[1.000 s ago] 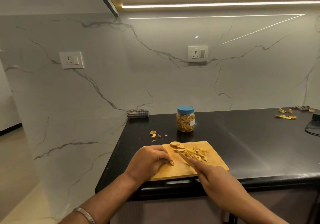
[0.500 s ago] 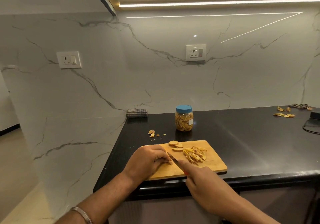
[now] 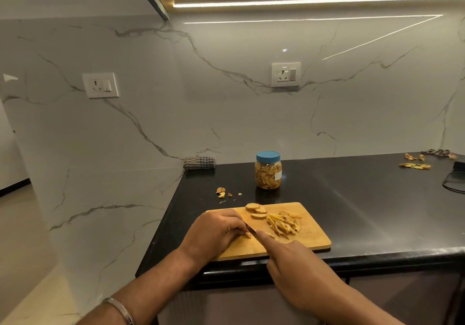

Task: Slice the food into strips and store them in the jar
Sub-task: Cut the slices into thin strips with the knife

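Head view shows the knife (image 3: 251, 229) back against the small piece (image 3: 248, 235) pinned under the curled fingertips of the left hand (image 3: 214, 233); a second ago the blade was out by the pile of strips (image 3: 284, 223), so another cut is starting. The right hand (image 3: 289, 262) is wrapped round the handle, forefinger laid along the blade, I think, though the handle itself is hidden. Three round slices (image 3: 256, 210) wait at the far side of the cutting board (image 3: 314, 239). The jar (image 3: 268, 170) stands behind the board, lid on, partly full. Slicing isn't finished; the strips have yet to go in.
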